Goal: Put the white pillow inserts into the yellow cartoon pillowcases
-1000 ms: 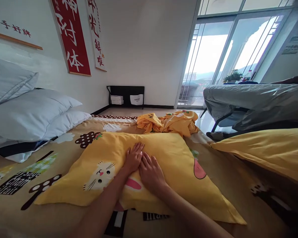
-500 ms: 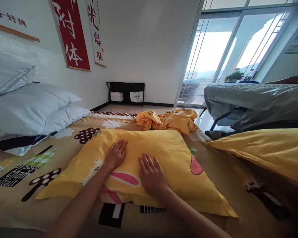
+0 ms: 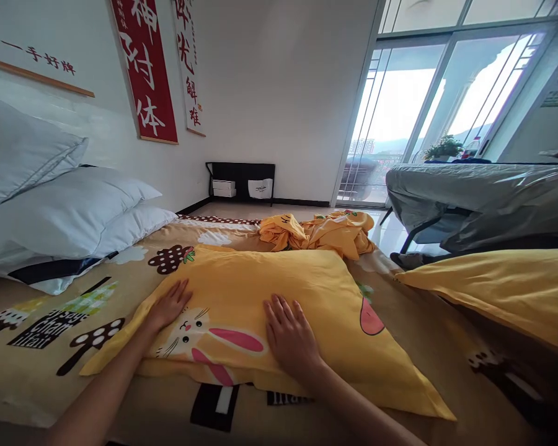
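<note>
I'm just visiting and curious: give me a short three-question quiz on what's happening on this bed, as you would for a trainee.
1. True or false: both hands lie flat on the yellow pillow.
2. Which hand rests near the pillow's edge, beside the printed rabbit face?
A. left hand
B. right hand
3. Fill in: behind the pillow, near the foot of the bed, lies a crumpled heap of ____ fabric.

Key
1. True; neither hand has a closed grip on anything.
2. A
3. Yellow; the white pillows are stacked at the left by the wall.
</note>
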### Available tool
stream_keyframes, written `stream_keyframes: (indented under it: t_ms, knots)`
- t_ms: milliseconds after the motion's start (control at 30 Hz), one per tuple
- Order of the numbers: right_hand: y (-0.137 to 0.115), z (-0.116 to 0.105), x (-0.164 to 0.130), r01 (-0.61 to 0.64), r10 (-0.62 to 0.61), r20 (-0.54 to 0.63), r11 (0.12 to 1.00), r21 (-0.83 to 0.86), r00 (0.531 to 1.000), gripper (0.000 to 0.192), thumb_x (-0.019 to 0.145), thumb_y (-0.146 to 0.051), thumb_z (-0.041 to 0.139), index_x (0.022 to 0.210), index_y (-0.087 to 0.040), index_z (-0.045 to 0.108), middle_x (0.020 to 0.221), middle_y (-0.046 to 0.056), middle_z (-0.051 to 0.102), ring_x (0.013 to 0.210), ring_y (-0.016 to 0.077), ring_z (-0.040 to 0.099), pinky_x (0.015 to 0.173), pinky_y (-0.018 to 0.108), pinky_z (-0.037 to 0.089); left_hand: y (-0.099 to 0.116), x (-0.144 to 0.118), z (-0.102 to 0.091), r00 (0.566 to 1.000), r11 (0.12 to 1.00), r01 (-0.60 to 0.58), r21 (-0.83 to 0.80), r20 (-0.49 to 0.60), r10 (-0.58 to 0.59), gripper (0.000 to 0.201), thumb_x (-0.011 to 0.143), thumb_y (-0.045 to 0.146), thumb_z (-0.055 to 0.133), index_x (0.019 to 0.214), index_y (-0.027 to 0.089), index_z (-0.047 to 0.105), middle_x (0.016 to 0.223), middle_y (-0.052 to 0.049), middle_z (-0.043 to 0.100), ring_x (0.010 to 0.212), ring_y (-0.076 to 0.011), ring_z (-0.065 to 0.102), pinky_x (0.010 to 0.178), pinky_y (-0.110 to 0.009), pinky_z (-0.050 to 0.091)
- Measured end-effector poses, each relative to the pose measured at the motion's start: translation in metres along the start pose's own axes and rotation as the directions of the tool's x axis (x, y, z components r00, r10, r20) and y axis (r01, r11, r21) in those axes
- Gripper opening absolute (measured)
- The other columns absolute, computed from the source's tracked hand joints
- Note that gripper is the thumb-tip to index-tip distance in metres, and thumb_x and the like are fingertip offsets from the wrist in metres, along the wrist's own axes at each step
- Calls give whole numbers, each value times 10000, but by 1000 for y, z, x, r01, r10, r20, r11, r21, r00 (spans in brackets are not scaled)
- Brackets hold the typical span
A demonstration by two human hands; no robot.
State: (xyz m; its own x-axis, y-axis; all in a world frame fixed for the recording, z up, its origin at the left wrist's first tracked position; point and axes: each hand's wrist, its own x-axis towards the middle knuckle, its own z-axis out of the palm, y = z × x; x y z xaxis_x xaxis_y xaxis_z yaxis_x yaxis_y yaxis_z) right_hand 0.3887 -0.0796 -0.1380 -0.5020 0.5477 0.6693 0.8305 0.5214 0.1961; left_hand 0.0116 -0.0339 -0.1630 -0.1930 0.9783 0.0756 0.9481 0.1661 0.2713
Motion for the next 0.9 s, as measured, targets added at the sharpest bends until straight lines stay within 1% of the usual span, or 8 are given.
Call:
stream_keyframes:
  t_ms: [100, 200, 400, 500, 633, 733, 833, 900]
  knots:
    - [0, -1, 0, 4, -4, -9, 1000, -4, 1000, 425, 953, -332, 390, 1310, -165, 552, 1367, 90, 544, 1264, 226, 457, 1072, 427, 243, -39, -9, 0, 1000, 1000, 15, 25, -23, -14, 643, 930, 463, 196, 1468, 139, 334, 1515, -99, 349, 1399, -232, 332, 1121, -462, 282]
    - [0, 0, 0, -2, 2, -28, 1000, -7, 1000, 423, 956, -335, 384, 1303, -169, 559, 1366, 90, 545, 1263, 224, 460, 1072, 425, 243, -60, -24, -1, 997, 998, -1, 71, -79, 7, 612, 921, 425, 191, 1414, 159, 438, 1486, -66, 407, 1389, -233, 351, 1128, -472, 276]
    - [2, 2, -2, 6, -7, -29, 999, -36, 1000, 437, 956, -345, 382, 1321, -171, 547, 1381, 83, 531, 1280, 226, 441, 1084, 420, 239, -63, -57, 0, 974, 998, -38, 49, -222, 48, 617, 929, 463, 197, 1339, 149, 534, 1399, -68, 526, 1312, -211, 465, 1110, -384, 346]
    - [2, 2, -2, 5, -6, -22, 999, -51, 1000, 443, 954, -350, 382, 1330, -174, 540, 1388, 87, 524, 1286, 229, 434, 1082, 422, 242, -73, -78, 7, 939, 981, -128, 146, -300, 167, 544, 920, 422, 264, 1297, 191, 582, 1361, -49, 567, 1290, -203, 489, 1095, -345, 370]
    - [2, 3, -2, 5, -6, -19, 999, -54, 1000, 443, 956, -353, 374, 1325, -176, 545, 1384, 91, 527, 1286, 230, 432, 1080, 424, 233, -88, -108, 15, 907, 934, -217, 282, -296, 300, 534, 907, 381, 273, 1297, 203, 591, 1393, -46, 533, 1317, -219, 460, 1111, -378, 353]
    - [3, 6, -2, 0, -1, -27, 999, -47, 1000, 436, 948, -348, 391, 1316, -176, 550, 1375, 93, 536, 1281, 230, 436, 1080, 424, 224, -88, -124, 17, 932, 940, -146, 307, -277, 236, 588, 893, 426, 264, 1333, 168, 557, 1425, -70, 487, 1341, -274, 425, 1101, -478, 349]
    - [3, -1, 0, -11, 9, -50, 1000, -28, 999, 422, 938, -332, 417, 1300, -167, 558, 1354, 107, 552, 1266, 238, 447, 1068, 427, 235, -77, -140, 16, 941, 972, -49, 229, -316, 122, 575, 895, 437, 286, 1335, 179, 553, 1397, -82, 517, 1323, -303, 444, 1062, -530, 386]
    - [-2, -14, 2, -38, 39, -39, 999, 30, 998, 392, 930, -300, 432, 1269, -161, 573, 1330, 114, 568, 1260, 243, 445, 1055, 418, 262, -65, -155, 13, 922, 974, -162, 155, -327, 205, 524, 901, 413, 339, 1364, 241, 517, 1389, -53, 531, 1302, -274, 475, 1052, -481, 425]
